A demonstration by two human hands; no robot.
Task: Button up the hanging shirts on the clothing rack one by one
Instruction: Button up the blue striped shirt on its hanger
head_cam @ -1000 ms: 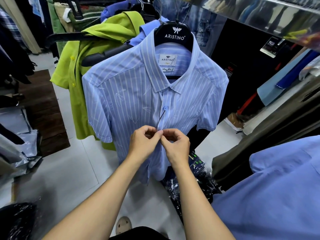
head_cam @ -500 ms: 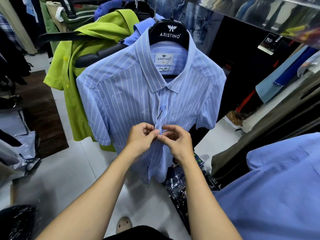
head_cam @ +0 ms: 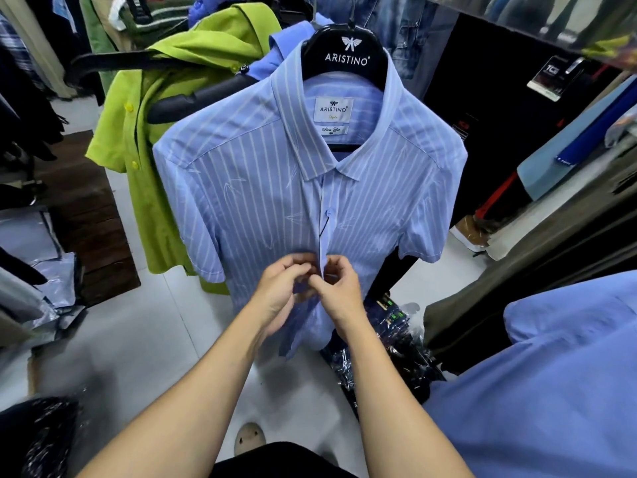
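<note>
Mostly buttoned blue striped shirt (head_cam: 262, 201), hands (head_cam: 310, 288) pinching placket

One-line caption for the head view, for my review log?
Both hands, left and right, pinch the front edges of a blue striped shirt hanging on a black hanger.

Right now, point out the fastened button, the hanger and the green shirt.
Button (head_cam: 329, 212), head view, its face on the placket.
Hanger (head_cam: 348, 58), head view, the logo panel.
Green shirt (head_cam: 144, 188), head view, its front.
</note>
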